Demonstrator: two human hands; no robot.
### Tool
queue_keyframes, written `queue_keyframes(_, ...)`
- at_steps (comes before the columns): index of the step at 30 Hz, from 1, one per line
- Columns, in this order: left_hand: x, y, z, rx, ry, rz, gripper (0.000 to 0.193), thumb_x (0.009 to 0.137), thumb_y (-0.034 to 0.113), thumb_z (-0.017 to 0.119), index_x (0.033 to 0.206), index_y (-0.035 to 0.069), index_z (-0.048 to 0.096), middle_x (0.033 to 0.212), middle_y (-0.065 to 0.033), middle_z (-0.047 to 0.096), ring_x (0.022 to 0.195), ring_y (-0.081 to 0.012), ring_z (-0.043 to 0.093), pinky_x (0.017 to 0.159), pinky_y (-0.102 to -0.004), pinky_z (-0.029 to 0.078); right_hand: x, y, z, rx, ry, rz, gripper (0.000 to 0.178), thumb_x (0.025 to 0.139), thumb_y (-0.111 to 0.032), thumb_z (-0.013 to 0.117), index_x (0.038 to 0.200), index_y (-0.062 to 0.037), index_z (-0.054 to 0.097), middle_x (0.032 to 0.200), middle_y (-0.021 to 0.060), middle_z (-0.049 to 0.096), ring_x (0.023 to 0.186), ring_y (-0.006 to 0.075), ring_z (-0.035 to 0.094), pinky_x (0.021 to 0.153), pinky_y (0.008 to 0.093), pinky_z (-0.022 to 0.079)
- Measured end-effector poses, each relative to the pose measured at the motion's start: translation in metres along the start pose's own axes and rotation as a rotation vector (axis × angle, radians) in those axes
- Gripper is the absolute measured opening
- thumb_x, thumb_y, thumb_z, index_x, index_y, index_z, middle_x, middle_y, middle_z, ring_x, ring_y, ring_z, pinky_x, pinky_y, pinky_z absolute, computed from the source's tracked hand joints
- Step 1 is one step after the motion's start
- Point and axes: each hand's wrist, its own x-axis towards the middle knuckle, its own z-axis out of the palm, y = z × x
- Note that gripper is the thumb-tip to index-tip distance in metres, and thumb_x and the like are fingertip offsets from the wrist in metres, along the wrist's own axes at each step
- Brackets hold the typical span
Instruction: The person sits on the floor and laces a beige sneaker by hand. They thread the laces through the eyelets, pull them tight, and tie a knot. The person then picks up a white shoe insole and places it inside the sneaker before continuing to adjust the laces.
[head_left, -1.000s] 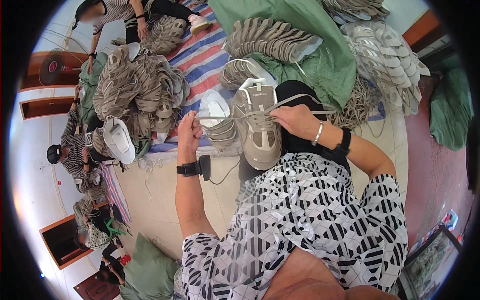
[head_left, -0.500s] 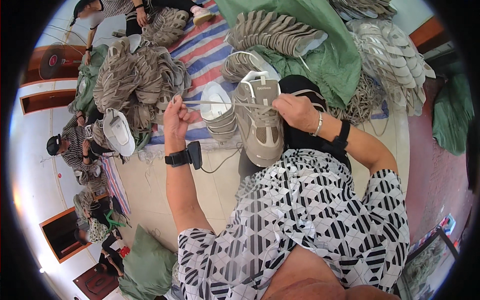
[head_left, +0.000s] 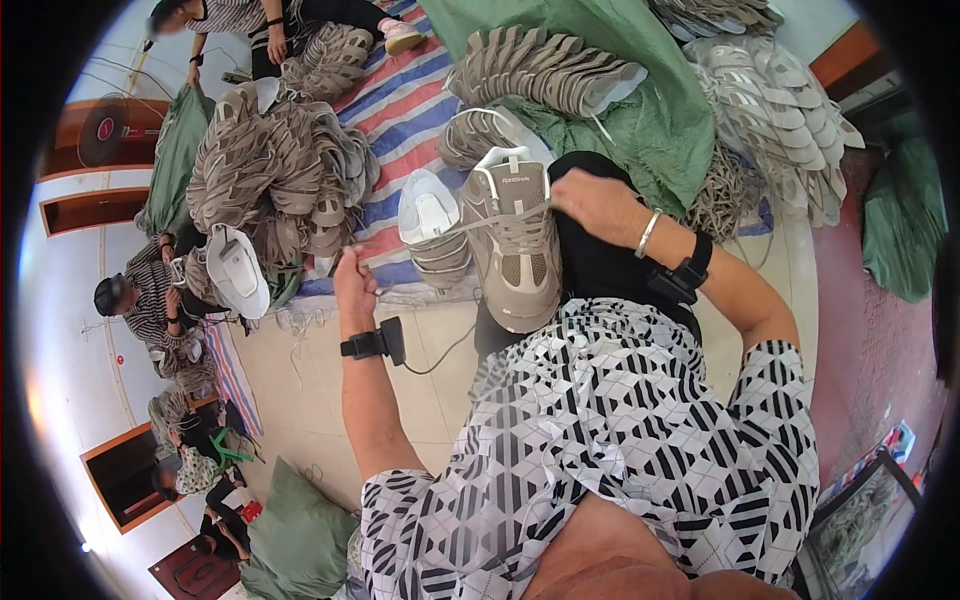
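The shoe [head_left: 516, 265] lies between the left hand [head_left: 355, 287] and nearer right hand [head_left: 602, 212], both pinching its lace [head_left: 505, 219].

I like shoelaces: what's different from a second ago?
In the picture, the left hand moved left and down; the right hand moved slightly up. The green sack at upper left rose. Both hands still seem to hold the shoelace; the taupe sneaker stayed put.
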Motion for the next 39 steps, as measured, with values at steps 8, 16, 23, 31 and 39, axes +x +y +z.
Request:
queue_keyframes(8, 0.014, -0.076, -0.02, 0.793, -0.013, 0.5, 0.038, 0.096, 0.032, 0.047, 0.076, 0.005, 0.064, 0.065, -0.0043, 0.055, 0.055, -0.0136, 0.051, 0.049, -0.0269, 0.039, -0.061, 0.047, -0.051, 0.883, -0.151, 0.766, 0.025, 0.089, -0.023, 0.053, 0.076, -0.0039, 0.062, 0.072, 0.0079, 0.067, 0.05, 0.0102, 0.053, 0.046, 0.0243, 0.041)
queue_keyframes(16, -0.045, -0.05, 0.099, 0.176, -0.366, 0.504, 0.03, 0.097, 0.018, 0.046, 0.115, 0.0, 0.061, 0.083, -0.0094, 0.065, 0.069, -0.0107, 0.056, 0.066, -0.0221, 0.046, -0.158, 0.204, -0.052, 0.171, -0.413, 0.911, 0.02, 0.088, -0.02, 0.058, 0.085, -0.0017, 0.064, 0.065, 0.007, 0.061, 0.046, 0.0098, 0.048, 0.043, 0.025, 0.039)
queue_keyframes(23, -0.078, -0.049, 0.156, 0.597, -0.398, 0.632, 0.024, 0.095, 0.023, 0.05, 0.087, 0.003, 0.059, 0.069, -0.005, 0.059, 0.062, -0.0107, 0.051, 0.056, -0.0277, 0.041, 0.016, 0.049, -0.02, 0.956, 0.276, 0.71, 0.019, 0.09, -0.015, 0.058, 0.104, -0.0028, 0.063, 0.081, 0.0048, 0.066, 0.057, 0.0068, 0.052, 0.05, 0.02, 0.042)
queue_keyframes(31, -0.1, -0.024, 0.129, 0.57, -0.765, 0.406, 0.028, 0.092, 0.026, 0.058, 0.075, 0.004, 0.059, 0.066, 0.0022, 0.056, 0.062, -0.0063, 0.05, 0.057, -0.0222, 0.04, 0.0, 0.006, 0.005, -0.117, 0.06, -0.044, 0.023, 0.076, -0.018, 0.068, 0.093, -0.0044, 0.061, 0.105, 0.0123, 0.059, 0.106, 0.0287, 0.054, 0.089, 0.0372, 0.043)
queue_keyframes(39, -0.1, -0.032, 0.143, 0.282, -0.452, 0.637, 0.027, 0.095, 0.023, 0.055, 0.083, 0.002, 0.065, 0.067, 0.0027, 0.057, 0.059, -0.005, 0.046, 0.056, -0.0208, 0.038, -0.051, 0.012, -0.07, 1.337, -0.081, 0.52, 0.013, 0.08, -0.008, 0.053, 0.074, 0.0013, 0.061, 0.125, 0.022, 0.055, 0.041, 0.0036, 0.045, 0.038, 0.0175, 0.034)
